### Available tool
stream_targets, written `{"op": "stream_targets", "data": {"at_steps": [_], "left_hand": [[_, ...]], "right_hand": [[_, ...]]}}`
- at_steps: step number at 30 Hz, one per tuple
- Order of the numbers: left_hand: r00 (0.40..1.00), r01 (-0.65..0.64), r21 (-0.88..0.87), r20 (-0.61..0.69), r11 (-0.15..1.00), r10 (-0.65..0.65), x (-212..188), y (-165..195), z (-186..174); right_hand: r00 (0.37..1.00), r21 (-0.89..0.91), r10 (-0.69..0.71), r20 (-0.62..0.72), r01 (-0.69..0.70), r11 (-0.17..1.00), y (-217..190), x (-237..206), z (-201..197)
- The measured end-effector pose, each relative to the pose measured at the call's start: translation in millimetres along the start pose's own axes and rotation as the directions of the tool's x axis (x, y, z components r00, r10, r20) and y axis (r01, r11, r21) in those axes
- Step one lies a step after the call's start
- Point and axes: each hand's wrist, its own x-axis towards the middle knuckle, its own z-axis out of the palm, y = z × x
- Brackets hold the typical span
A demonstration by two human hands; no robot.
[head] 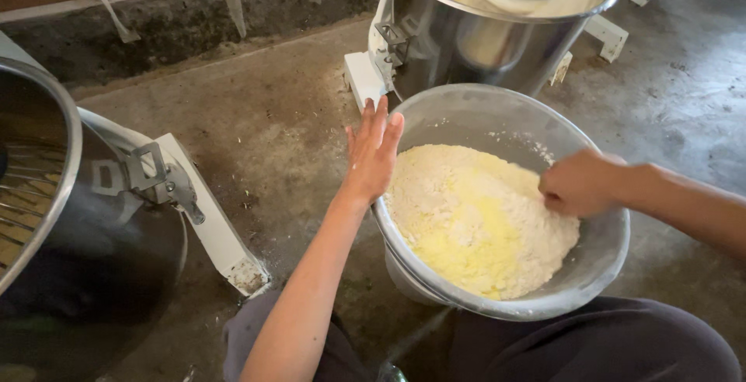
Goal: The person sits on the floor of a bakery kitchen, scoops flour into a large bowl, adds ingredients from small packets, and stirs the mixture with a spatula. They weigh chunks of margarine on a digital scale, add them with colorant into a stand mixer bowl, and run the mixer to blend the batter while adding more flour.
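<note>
A wide grey metal bowl rests in front of my knees, holding a heap of white flour with yellow patches. My left hand lies flat and open against the bowl's outer left rim, fingers pointing away from me. My right hand is closed into a fist, pressed into the flour at the right side of the heap; what it grips, if anything, is hidden.
A steel mixer bowl with pale dough and a white base stands just beyond the grey bowl. A second large mixer bowl with a clamp fills the left. The floor is bare concrete, with a wall behind.
</note>
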Motion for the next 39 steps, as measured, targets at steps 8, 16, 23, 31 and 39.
{"op": "stream_targets", "data": {"at_steps": [8, 16, 23, 31, 39], "left_hand": [[1.0, 0.013, -0.035, 0.024, 0.999, -0.012, -3.9, 2.9, -3.5], [0.999, 0.03, -0.013, 0.037, 0.999, -0.03, -7.5, 4.2, -6.4], [0.998, 0.015, 0.037, 0.053, 0.999, -0.017, -4.6, 7.7, -6.7], [0.998, 0.015, 0.064, 0.063, 0.998, -0.019, -2.8, 2.5, -5.5], [0.999, 0.015, 0.051, 0.03, 0.999, -0.017, 4.0, -5.1, -0.5]], "right_hand": [[0.992, 0.657, -0.118, -0.043, 0.117, 0.745, -83.9, -7.7, 35.6], [0.976, 0.963, 0.164, 0.146, -0.177, 0.201, -63.5, -1.4, 21.6], [0.878, 0.183, 0.26, -0.401, -0.202, 0.962, -43.8, 34.2, -46.7], [0.91, -0.218, -0.217, -0.352, 0.146, 0.965, -76.7, 20.2, -42.7], [0.539, -0.347, -0.585, -0.606, 0.482, 0.804, -96.2, -1.2, -37.7]]}}
